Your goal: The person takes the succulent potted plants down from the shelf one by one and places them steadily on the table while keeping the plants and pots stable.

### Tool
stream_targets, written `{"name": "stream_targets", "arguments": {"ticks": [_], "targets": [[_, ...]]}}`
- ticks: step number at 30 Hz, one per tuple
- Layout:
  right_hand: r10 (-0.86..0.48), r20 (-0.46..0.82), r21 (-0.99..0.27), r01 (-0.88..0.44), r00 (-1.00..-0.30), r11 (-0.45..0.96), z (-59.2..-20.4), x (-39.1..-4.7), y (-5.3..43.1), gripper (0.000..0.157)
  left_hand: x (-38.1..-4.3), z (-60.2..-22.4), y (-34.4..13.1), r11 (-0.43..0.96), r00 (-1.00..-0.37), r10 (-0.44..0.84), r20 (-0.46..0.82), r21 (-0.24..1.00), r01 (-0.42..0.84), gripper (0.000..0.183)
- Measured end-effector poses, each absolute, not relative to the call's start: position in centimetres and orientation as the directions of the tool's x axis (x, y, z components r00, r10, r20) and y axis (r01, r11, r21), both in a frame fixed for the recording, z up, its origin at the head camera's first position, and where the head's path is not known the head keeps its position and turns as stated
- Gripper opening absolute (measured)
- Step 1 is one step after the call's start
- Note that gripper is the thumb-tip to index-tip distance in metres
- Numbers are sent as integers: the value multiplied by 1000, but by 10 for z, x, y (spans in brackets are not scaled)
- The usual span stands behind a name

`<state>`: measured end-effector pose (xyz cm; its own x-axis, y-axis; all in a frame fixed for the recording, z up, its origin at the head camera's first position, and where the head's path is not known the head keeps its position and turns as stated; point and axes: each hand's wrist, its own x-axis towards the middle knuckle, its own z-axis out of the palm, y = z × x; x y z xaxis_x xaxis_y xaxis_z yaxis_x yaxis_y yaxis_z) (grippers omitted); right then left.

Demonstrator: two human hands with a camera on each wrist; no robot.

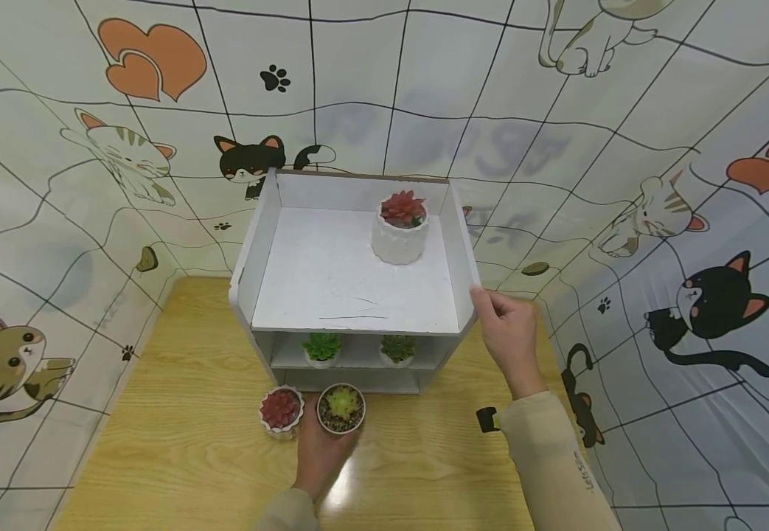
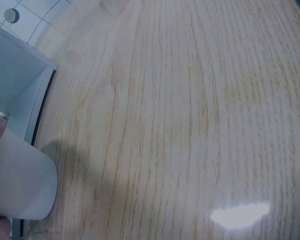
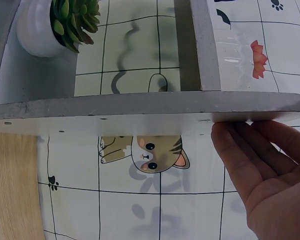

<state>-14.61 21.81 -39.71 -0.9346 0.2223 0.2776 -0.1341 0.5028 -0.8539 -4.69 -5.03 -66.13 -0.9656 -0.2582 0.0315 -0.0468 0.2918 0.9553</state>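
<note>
My left hand (image 1: 321, 453) grips a white pot with a yellow-green succulent (image 1: 342, 405) in front of a white shelf unit (image 1: 351, 287). In the left wrist view the same smooth pot (image 2: 25, 180) is tilted, with fingertips around it at the left edge. My right hand (image 1: 510, 332) pinches the front edge of the unit's right side panel. The right wrist view shows its fingers (image 3: 240, 155) against the panel's outer face. On the table, just left of the left hand, stands a red succulent in a white pot (image 1: 281, 410).
Another red succulent in a white pot (image 1: 400, 232) stands on the top shelf, right of middle. Below are two small potted green succulents (image 1: 322, 348), left and right. The wooden table (image 1: 158, 413) meets cat-patterned cloth walls (image 1: 371, 88) behind and at the sides.
</note>
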Motion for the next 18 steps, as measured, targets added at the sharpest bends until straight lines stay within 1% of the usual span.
{"name": "stream_targets", "arguments": {"ticks": [6,18], "targets": [[223,275,-853,-131,-935,505,-398,-147,218,38,-46,-662,-48,330,-960,-275,55,943,-40,91],[222,276,-853,-132,-935,506,-397,-147,218,36,-43,-654,-47,390,-958,-281,62,919,-55,89]]}}
